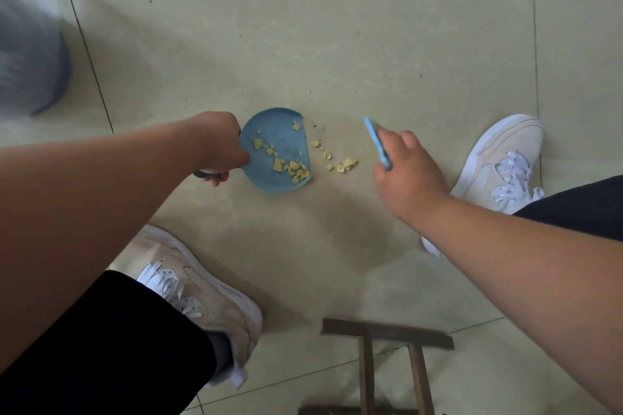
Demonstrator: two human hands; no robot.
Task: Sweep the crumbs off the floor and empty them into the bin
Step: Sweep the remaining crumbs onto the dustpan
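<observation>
Fingers of the left hand (218, 148) curl round the dustpan's handle, holding the blue dustpan (277, 151) flat on the tiled floor (303, 44) with its open lip facing the right hand (406, 167). That hand grips a small blue brush (377, 142), raised a little beyond the loose crumbs (337, 160). Many yellow crumbs already lie in the pan; a short trail sits just outside its lip. To finish well, keep the lip pressed down so nothing slides beneath, and draw short, low strokes toward it. The grey bin (28, 54) stands well apart, on the left.
</observation>
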